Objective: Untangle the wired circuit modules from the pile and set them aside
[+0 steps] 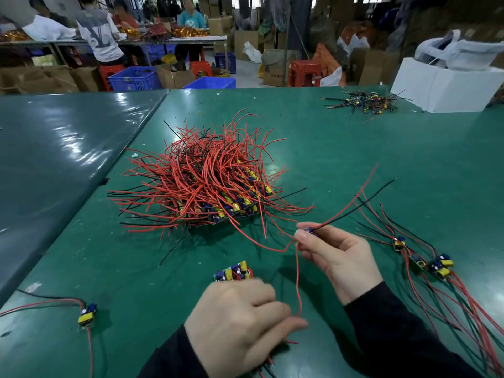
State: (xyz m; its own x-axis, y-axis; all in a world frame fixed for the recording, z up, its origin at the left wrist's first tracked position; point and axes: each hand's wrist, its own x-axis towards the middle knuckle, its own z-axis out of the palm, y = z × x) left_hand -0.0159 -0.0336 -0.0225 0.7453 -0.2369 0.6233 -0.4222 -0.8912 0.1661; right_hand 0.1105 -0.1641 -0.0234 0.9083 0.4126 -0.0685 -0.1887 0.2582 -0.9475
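Right hand (336,257) fingers pinching module (311,231), left hand (240,323) fingers curled on wires (272,361)

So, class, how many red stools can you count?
3 stools, all beyond the table: left, centre, right. More may be hidden.

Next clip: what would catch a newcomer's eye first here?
The big pile of red and black wires bristling at the centre of the green table. Then the right hand, near right, pinching a module with wires trailing. A row of sorted modules lies at far right.
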